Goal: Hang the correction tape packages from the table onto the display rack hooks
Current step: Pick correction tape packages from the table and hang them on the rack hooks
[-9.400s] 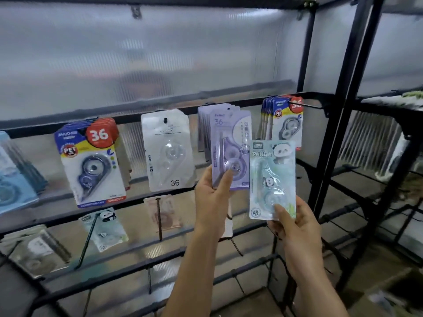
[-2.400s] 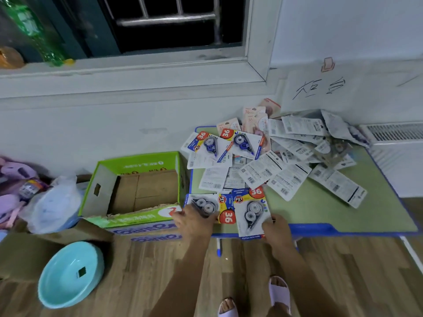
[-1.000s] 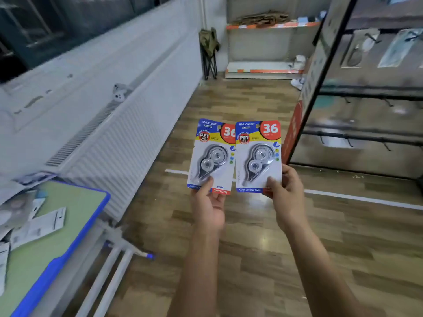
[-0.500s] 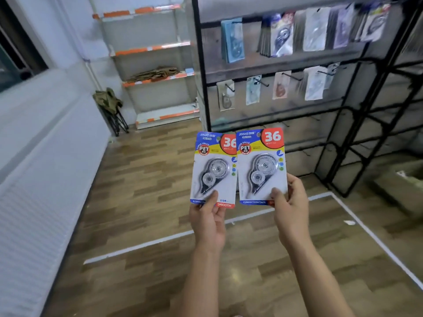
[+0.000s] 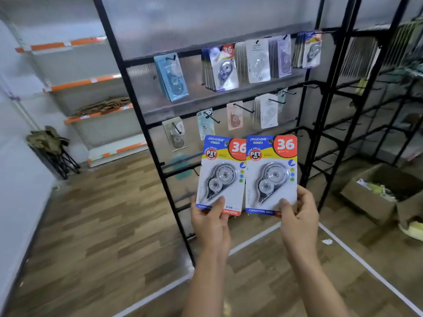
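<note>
I hold two matching correction tape packages upright and side by side in front of the black display rack. My left hand pinches the bottom edge of the left package. My right hand pinches the bottom right corner of the right package. Both cards are blue, yellow and white with a red "36" circle. On the rack's upper bar hangs a stack of the same "36" packages, among other stacks. The lower bar carries single packages and a bare hook.
A black upright post of the rack stands just left of my hands. Empty rack bays extend right. An open cardboard box sits on the floor at right. White wall shelves and a folding stool stand far left.
After picking the two packages off the table, I turned and walked toward the rack. Since half a second ago the rack is nearer and more central; both grips are unchanged.
</note>
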